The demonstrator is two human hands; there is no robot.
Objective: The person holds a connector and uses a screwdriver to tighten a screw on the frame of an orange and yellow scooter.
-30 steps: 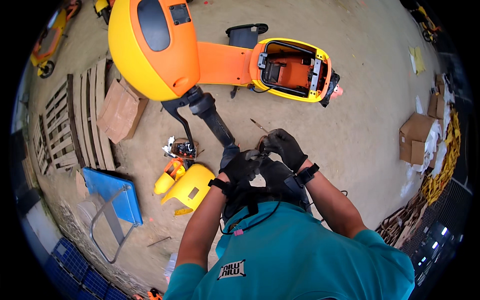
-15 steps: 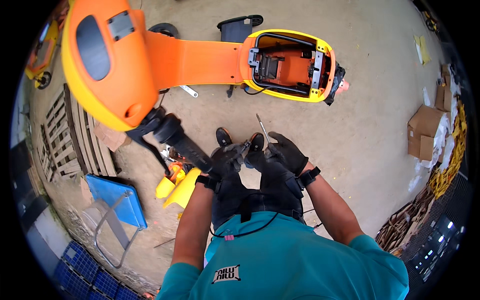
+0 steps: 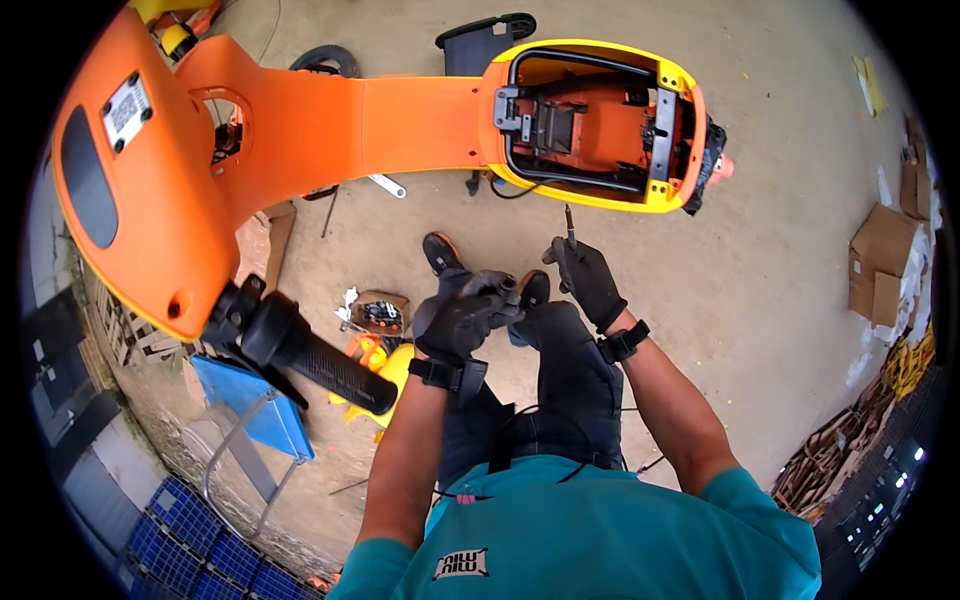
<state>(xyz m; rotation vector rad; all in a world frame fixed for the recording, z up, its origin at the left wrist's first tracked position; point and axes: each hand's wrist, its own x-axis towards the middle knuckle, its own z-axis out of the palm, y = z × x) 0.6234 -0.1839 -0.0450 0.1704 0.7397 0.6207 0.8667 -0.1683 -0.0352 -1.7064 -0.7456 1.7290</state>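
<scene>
The right hand (image 3: 588, 282), in a dark glove, is gripping a tool (image 3: 570, 225) between thumb and fingers. The tool is looking slim and straight, like a thin rod, and is pointing up and away from the person, its far end lying just short of the scooter (image 3: 420, 120) in the view. The left hand (image 3: 468, 318), gloved too, is curling its fingers over the person's legs; whether it is gripping anything, one cannot tell.

The scooter is standing across the upper part of the view, showing smooth orange panels with yellow edging. Its front is bearing a dark oval panel (image 3: 90, 178) and a white plate (image 3: 126, 112) with a black pattern. A ribbed black grip (image 3: 325, 360) is jutting toward the person, near the left forearm. At the rear, an open compartment is showing an orange inside, a black tube frame (image 3: 515, 70) round the rim and a grey crossbar (image 3: 661, 135). A black cable (image 3: 515, 193) is looping below its near side.

On the floor (image 3: 700, 340), a carton of small parts (image 3: 381, 316) is lying near a yellow panel (image 3: 398, 365), and a blue cart (image 3: 240, 395) is standing farther left
</scene>
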